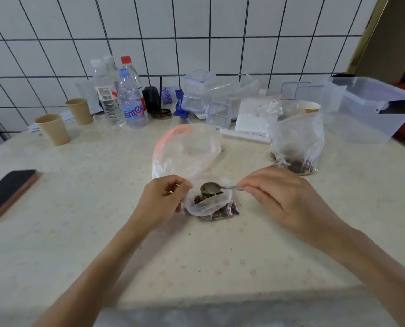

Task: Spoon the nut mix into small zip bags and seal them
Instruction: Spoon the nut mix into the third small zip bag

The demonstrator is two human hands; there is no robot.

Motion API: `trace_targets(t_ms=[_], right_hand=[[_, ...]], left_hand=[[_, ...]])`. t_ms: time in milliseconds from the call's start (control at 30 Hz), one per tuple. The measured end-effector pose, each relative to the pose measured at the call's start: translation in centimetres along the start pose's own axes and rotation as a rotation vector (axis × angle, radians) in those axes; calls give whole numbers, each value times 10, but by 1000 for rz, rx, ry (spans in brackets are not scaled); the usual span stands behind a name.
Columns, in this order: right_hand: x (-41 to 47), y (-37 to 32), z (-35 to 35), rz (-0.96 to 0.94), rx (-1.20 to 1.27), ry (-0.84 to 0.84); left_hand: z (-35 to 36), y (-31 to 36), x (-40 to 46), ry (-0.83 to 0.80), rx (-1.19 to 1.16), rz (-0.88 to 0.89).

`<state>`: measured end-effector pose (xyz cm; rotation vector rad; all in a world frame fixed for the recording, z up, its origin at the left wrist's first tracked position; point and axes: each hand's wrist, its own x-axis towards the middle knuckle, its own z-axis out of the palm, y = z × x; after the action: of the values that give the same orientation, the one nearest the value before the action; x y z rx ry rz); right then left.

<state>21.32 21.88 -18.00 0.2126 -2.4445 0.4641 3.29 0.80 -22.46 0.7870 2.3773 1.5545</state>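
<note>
On the pale flowered counter, the left hand pinched open the mouth of a small clear zip bag of dark nut mix, while the right hand gripped a small metal spoon over the opening.
</note>
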Motion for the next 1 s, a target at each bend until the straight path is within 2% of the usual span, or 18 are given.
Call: trace_targets(t_ms=[100,233,300,433,500,700,833,1000], right_hand=[[-2,0,2,-272,-296,-13],[0,3,3,-288,-286,42],[2,6,3,-159,-137,69],[16,12,10,312,296,170],[31,18,18,485,463,206],[76,42,60,875,738,230],[95,51,92,950,698,155],[94,61,102,789,219,-82]], left_hand=[[2,-4,1,4,-91,-12],[4,-10,2,1,-144,-7],[5,-12,1,-2,-170,-16],[6,-14,0,7,-215,-15],[7,-13,-1,5,-225,-24],[7,-11,-1,16,-233,-44],[8,-10,-1,20,-221,-56],[5,-6,-4,11,-202,-65]])
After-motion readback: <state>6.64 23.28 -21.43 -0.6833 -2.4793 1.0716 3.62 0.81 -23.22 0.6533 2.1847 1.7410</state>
